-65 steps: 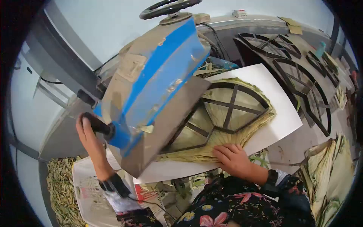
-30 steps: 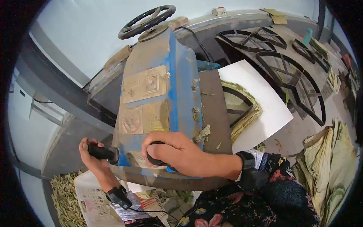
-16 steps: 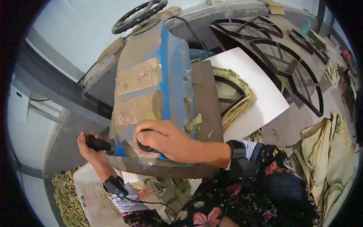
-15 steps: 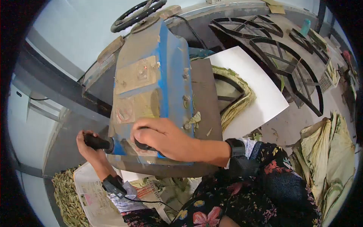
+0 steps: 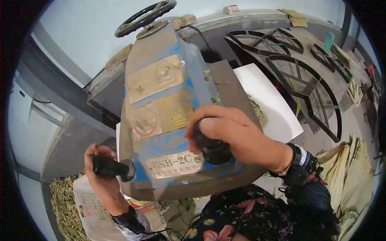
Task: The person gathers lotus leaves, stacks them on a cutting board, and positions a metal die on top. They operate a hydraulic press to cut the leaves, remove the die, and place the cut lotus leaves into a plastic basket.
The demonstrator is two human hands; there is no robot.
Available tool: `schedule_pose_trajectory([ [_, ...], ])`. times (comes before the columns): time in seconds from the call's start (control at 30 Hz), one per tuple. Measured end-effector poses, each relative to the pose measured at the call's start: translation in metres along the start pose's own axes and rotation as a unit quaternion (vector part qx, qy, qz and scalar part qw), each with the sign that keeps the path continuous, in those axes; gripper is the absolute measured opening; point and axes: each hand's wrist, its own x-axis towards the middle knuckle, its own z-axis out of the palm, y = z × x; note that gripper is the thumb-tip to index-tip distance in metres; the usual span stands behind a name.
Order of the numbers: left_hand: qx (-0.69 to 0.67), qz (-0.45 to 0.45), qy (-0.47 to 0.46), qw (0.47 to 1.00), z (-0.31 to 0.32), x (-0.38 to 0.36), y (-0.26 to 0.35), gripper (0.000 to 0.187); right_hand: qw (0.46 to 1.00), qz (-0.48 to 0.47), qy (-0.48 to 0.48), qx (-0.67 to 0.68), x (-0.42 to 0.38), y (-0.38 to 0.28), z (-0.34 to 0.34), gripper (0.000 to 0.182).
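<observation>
A blue, dust-covered swing-arm press [image 5: 152, 104] marked GSB-2C fills the middle of the view. My right hand [image 5: 237, 132] is wrapped around its right black handle [image 5: 217, 152], thumb on top. On the left, my left hand [image 5: 103, 182] curls its fingers around the other black handle [image 5: 108, 166]. Under the press arm's broad plate [image 5: 225, 76] lies a white board [image 5: 277, 104]. Only an edge of a dried leaf stack [image 5: 257, 109] shows on that board; the rest is hidden by the arm.
A black handwheel [image 5: 145, 18] tops the press. Several black metal cutting dies [image 5: 305, 92] lie at the right. Large dried leaves [image 5: 350, 172] are piled at lower right. Lower left hold a white plastic basket [image 5: 82, 201] and a heap of cut leaf pieces [image 5: 62, 205].
Both hands have moved with the handles, and the press arm has swung right over the board. The black die on the leaf stack, visible before, is now covered. The view has also shifted slightly.
</observation>
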Motion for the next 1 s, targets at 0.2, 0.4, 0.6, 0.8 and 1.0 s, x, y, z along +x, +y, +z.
schedule_pose_trajectory([
  [0.2,-0.07,-0.011,-0.058,0.996,0.043,-0.024,0.004,0.041,0.996,-0.036,0.067,-0.036,-0.012,-0.014,-0.035,0.04],
  [0.4,-0.079,-0.023,-0.021,0.996,0.081,-0.041,0.009,0.038,0.991,-0.037,0.13,0.01,-0.018,-0.022,-0.059,0.033],
  [0.6,-0.083,-0.021,-0.001,0.996,0.108,-0.057,-0.002,0.035,0.982,-0.059,0.176,0.039,-0.024,-0.016,-0.079,0.029],
  [0.8,-0.094,-0.018,-0.015,0.995,0.124,-0.07,-0.014,0.026,0.982,-0.084,0.166,0.029,-0.028,-0.006,-0.107,0.028],
  [1.0,-0.119,-0.035,-0.045,0.991,0.135,-0.08,-0.031,0.022,0.982,-0.118,0.14,0.042,-0.031,0.009,-0.133,0.036],
])
